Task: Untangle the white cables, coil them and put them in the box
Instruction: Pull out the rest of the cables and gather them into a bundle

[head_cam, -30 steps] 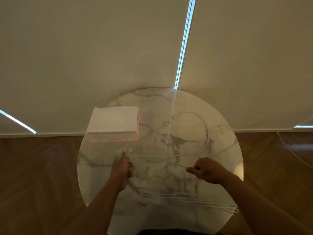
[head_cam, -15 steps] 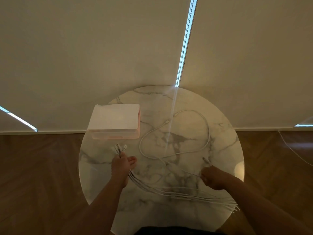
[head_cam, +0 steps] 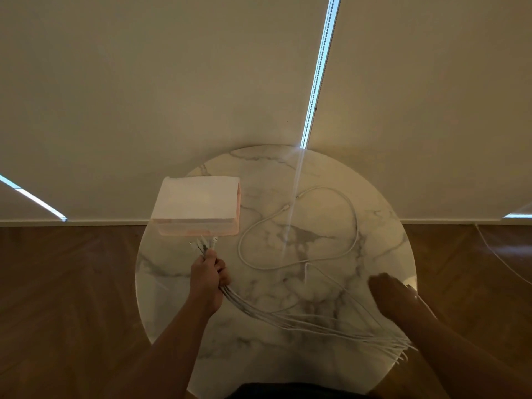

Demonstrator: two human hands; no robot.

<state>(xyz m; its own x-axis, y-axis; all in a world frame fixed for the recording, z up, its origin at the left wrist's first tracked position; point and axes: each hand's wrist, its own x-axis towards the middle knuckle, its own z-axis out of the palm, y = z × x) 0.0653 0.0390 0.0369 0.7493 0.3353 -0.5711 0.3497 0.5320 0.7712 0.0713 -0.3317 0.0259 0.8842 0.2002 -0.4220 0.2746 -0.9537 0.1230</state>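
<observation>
Left hand (head_cam: pixel 207 279), fingers curled tight round a bundle of white cables (head_cam: pixel 302 319), plug ends poking out toward 12 o'clock, just short of the pink box (head_cam: pixel 198 207). Bundle trailing toward 4 o'clock across the marble counter (head_cam: pixel 161 272). Right hand (head_cam: pixel 388 293) blurred, grip unreadable. One loose cable (head_cam: pixel 355 226) looped at 1 o'clock.

right hand (head_cam: pixel 388 295) motion-blurred so fingers and any grip can't be read, left hand (head_cam: pixel 208 276) fist hides the stretch of the cable bundle (head_cam: pixel 302 319) passing through it, connector tips (head_cam: pixel 205 243) too small to identify, both forearms cut off at the bottom edge.
</observation>
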